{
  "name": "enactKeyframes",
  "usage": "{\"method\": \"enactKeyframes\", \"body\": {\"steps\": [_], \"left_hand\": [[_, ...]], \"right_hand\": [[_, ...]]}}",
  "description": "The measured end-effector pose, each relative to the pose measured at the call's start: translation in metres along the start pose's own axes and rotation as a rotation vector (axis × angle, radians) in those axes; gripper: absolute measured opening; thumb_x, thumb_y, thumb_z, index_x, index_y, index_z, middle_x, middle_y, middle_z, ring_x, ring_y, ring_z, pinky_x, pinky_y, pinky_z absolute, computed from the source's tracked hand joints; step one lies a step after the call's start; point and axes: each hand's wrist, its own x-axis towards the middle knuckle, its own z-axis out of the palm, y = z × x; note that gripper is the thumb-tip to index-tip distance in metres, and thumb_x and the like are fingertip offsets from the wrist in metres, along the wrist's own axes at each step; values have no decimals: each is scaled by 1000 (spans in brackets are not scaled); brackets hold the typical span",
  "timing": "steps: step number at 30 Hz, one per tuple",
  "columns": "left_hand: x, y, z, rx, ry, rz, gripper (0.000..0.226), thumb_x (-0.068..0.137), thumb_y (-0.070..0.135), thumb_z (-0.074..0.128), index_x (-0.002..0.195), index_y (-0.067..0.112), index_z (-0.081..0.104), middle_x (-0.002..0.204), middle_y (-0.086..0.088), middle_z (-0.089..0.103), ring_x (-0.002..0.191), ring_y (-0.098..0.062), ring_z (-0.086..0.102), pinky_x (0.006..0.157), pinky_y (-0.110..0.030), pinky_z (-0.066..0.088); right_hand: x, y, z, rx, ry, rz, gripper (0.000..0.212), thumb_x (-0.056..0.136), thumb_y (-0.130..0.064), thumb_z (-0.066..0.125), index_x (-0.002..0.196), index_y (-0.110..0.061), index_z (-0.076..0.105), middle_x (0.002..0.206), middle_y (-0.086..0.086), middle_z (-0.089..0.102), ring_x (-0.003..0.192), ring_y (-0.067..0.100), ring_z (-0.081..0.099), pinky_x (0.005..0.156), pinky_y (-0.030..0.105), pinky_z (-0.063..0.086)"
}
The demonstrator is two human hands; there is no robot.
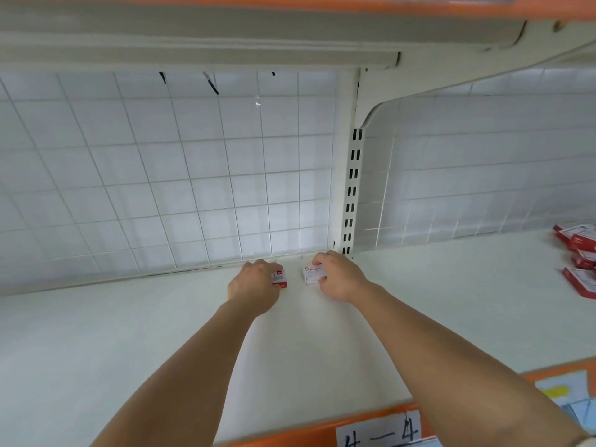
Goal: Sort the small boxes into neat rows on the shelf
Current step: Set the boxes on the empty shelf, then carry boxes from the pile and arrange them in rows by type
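At the shelf's (161, 333) far edge, the left hand (254, 285) and right hand (338, 279) each grip a staple box (312, 274), which could skew if released unevenly.

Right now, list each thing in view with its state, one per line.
left hand: closed on a red and white box, low at the shelf's back.
right hand: gripping the white staples box, label up.
loose red boxes: jumbled, far right.
shelf: mostly bare.
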Motion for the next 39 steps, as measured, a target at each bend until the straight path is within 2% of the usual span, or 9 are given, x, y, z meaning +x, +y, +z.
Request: {"method": "enactKeyframes", "body": {"steps": [3,8,15,26,28,32,39], "left_hand": [[0,-1,0,0,-4,4,39,89,23,53,126,36,53,124,7,53,121,-17,41,81,-31,41],[-5,5,1,13,91,60,45,91,44,52,133,28,47,132,3,49,125,-19,39,96,-34,38],[-13,48,13,-20,125,253,41,95,45,46,130,25,51,130,3,51,123,-19,42,91,-35,42],[-36,184,54,-170,23,546,36,96,40,48,126,24,56,130,0,51,124,-19,41,92,-35,41],[-39,215,60,-183,8,577,36,96,41,47,126,24,56,130,0,51,123,-19,41,91,-34,41],[-50,281,77,-184,-57,629,37,97,41,45,127,22,55,130,-3,52,122,-21,43,93,-36,42],[-62,366,114,-103,-156,665,38,99,37,42,134,22,49,133,-6,47,124,-23,42,96,-38,43]], "right_hand": [[-2,1,0,-15,14,-4,47,91,-10,47,137,-19,42,138,2,41,126,22,38,95,33,39],[-18,7,-5,-64,75,14,48,93,-20,50,139,-20,39,139,0,40,130,21,33,100,35,37],[-68,42,-25,-133,211,123,45,95,-24,48,139,-17,39,141,3,40,131,23,34,101,34,36],[-189,156,-98,-269,370,484,40,94,-23,49,134,-15,45,130,7,50,123,25,42,96,37,40],[-208,178,-115,-286,391,519,41,94,-22,49,133,-15,46,132,8,50,126,26,42,97,38,41],[-241,221,-141,-336,395,554,41,93,-20,50,133,-14,47,126,9,54,117,28,48,90,38,44],[-269,287,-163,-428,314,559,37,94,-18,48,131,-15,47,126,7,51,118,26,45,91,35,40]]}}
